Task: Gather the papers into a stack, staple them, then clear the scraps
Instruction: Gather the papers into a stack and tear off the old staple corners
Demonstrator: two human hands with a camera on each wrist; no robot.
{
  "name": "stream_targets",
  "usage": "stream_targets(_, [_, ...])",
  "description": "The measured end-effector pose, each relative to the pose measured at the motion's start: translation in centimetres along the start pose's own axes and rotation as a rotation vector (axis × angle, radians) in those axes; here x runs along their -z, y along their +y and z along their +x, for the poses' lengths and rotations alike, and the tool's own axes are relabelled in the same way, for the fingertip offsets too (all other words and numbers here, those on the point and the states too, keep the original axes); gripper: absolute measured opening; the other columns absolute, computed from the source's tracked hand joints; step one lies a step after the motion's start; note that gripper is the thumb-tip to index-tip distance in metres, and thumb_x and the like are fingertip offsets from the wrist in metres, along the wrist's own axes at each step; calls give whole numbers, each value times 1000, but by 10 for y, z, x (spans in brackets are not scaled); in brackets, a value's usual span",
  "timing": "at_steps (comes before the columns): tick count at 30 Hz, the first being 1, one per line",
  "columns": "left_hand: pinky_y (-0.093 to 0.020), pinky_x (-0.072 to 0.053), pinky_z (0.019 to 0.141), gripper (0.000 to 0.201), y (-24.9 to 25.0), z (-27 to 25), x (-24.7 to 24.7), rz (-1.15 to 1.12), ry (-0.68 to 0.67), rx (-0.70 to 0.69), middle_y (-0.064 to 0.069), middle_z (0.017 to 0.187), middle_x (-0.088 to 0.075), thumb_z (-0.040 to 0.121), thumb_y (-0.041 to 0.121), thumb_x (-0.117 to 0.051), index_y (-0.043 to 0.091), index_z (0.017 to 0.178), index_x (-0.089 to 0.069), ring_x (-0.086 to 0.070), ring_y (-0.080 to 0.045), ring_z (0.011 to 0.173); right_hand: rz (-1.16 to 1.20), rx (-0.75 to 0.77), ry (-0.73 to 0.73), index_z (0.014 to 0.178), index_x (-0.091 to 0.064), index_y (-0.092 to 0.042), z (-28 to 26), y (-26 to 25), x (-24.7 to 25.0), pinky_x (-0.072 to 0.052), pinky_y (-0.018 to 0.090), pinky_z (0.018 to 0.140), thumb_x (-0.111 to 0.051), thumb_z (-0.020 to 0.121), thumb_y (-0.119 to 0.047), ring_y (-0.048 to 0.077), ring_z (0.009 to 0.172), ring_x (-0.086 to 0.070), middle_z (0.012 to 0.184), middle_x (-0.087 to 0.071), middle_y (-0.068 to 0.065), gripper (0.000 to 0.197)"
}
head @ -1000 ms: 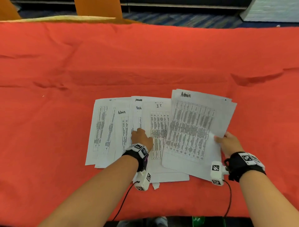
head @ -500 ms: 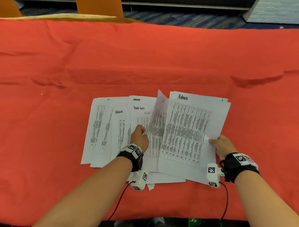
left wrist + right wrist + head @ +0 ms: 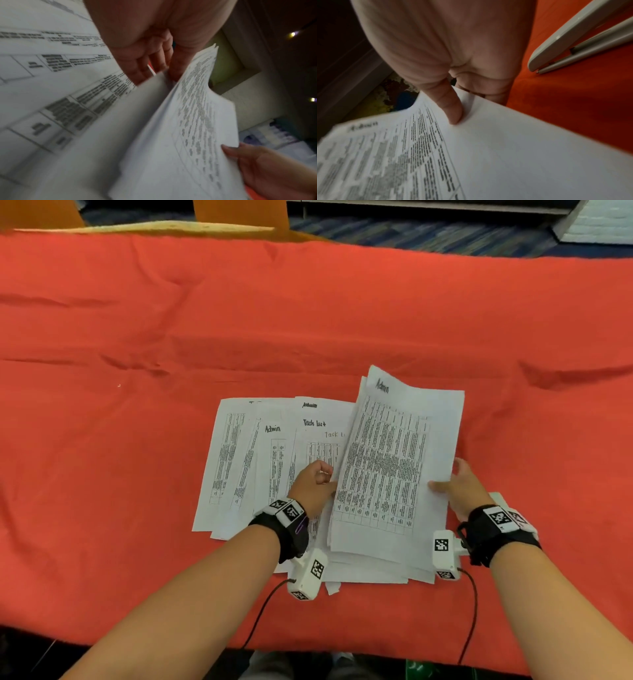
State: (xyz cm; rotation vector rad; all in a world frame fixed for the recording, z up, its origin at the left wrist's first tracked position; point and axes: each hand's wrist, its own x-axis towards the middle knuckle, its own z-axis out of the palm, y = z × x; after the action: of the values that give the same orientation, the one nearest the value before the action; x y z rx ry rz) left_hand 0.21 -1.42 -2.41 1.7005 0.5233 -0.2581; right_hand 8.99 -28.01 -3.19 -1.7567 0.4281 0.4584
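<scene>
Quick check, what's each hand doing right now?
Left hand: pinching the left edge of the lifted papers.
Right hand: holding the same papers, thumb on top.

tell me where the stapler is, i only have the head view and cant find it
Observer: The right wrist view shows the stapler lying on the red cloth, just to the right of the right hand.
Operator: is that hand gripping the papers or just resting on them
Observer: Gripping. Its thumb presses on top of the Admin stack, with the fingers curled under the edge.
Operator: and the left one
Observer: In the left wrist view the left hand pinches the edge of a loose sheet beside the raised stack.
</scene>
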Motion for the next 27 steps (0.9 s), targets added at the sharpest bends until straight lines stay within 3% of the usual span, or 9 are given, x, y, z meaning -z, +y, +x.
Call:
stream_targets(2, [-24, -46, 76, 13, -7, 4, 5, 227, 111, 11, -3, 104, -61, 87, 15, -64, 16, 98, -57, -58, -17, 90, -27, 0, 7, 126, -54, -4, 2, 3, 6, -46, 51, 101, -58, 83, 14, 32, 104, -61, 119, -63, 18, 47])
stream_targets(5, [-33, -47, 91, 49, -18, 7, 11, 500, 299, 163, -11, 124, -48, 81, 32, -72, 10, 120, -52, -51, -26, 114, 35, -20, 57, 123, -58, -6, 3, 10, 15, -44, 52, 103, -55, 85, 15, 34, 110, -60, 119, -63, 17, 43])
stream_targets(9, [-38, -39, 103, 93, -25, 6, 7, 620, 271, 270, -17, 136, -32, 69, 36, -81, 4, 138, -28, -38, -32, 127, 113, -51, 67, 114, -60, -12, 6, 25, 25, -43, 55, 105, -56, 84, 14, 37, 115, -59, 126, -62, 19, 40])
stream_targets(12, [-30, -44, 91, 91, -27, 11, 4, 484, 219, 260, -17, 138, -30, 73, 12, -80, 7, 142, -21, -48, -30, 118, 117, -70, 88, 124, -55, -6, 2, 27, 31, -43, 53, 105, -55, 85, 13, 37, 116, -58, 128, -60, 19, 43])
stream_targets(16, [-29, -47, 74, 66, -25, 15, 8, 422, 226, 207, -16, 122, -53, 86, -3, -57, 7, 141, -23, -55, -22, 90, 126, -74, 108, 132, -49, -1, -6, 24, 35, -43, 50, 104, -54, 86, 14, 34, 110, -58, 121, -60, 15, 49])
stream_targets(18, [-33, -50, 81, 56, -21, 17, 13, 445, 274, 197, -16, 121, -54, 89, 1, -53, 6, 139, -29, -57, -26, 98, 140, -78, 109, 132, -48, -1, -7, 25, 35, -44, 50, 103, -53, 86, 14, 33, 106, -59, 116, -62, 14, 49])
stream_targets(21, [-38, -45, 95, 52, -19, 21, 21, 702, 315, 228, -16, 131, -44, 87, 15, -60, 4, 133, -38, -44, -29, 120, 145, -88, 97, 122, -53, -4, -7, 28, 30, -44, 50, 101, -53, 85, 16, 35, 109, -59, 120, -61, 18, 42])
stream_targets(24, [-36, -43, 95, 57, -17, 22, 23, 787, 286, 275, -16, 133, -36, 85, 20, -64, 4, 133, -36, -38, -29, 122, 137, -98, 43, 103, -59, -14, -8, 30, 21, -44, 53, 102, -53, 84, 16, 36, 109, -60, 115, -64, 15, 36])
stream_targets(27, [-37, -44, 97, 59, -15, 25, 24, 745, 236, 285, -17, 132, -39, 84, 14, -65, 5, 134, -34, -42, -30, 122, 110, -99, 11, 107, -60, -18, -7, 33, 15, -44, 55, 103, -55, 83, 15, 36, 111, -61, 117, -65, 13, 41])
